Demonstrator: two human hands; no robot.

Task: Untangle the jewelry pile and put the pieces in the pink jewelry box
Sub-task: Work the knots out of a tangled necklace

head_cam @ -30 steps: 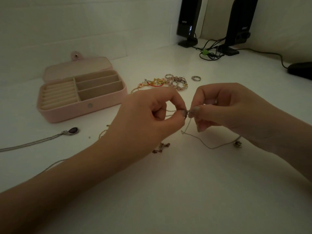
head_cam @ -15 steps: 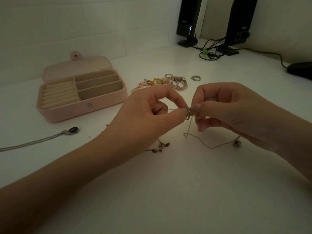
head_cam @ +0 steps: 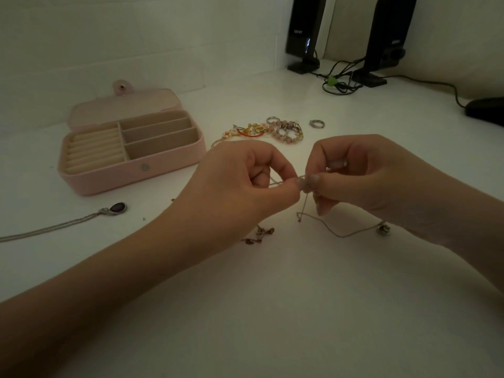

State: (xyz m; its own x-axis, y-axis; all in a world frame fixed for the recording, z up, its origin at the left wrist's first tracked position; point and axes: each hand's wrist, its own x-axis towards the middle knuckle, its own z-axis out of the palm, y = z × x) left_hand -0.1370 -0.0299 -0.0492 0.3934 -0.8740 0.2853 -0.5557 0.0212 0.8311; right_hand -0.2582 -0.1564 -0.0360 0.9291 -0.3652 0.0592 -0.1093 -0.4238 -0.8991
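My left hand (head_cam: 245,184) and my right hand (head_cam: 360,178) meet above the white table and both pinch a thin silver chain (head_cam: 327,227) at the same small spot. The chain hangs down from the pinch and trails right to a small bead (head_cam: 384,229). Small reddish charms (head_cam: 259,234) lie under my left hand. The pink jewelry box (head_cam: 163,170) stands open at the left, its compartments holding nothing. A tangled pile of beaded and gold pieces (head_cam: 267,130) lies behind my hands.
A silver ring (head_cam: 317,123) lies right of the pile. A necklace with a dark oval pendant (head_cam: 117,208) stretches to the left edge. Two black speakers (head_cam: 305,31) with cables (head_cam: 338,80) stand at the back, a dark object (head_cam: 486,110) at far right.
Both hands stay pinched together on the chain with small finger shifts. The hanging chain and charms have shifted slightly on the table.
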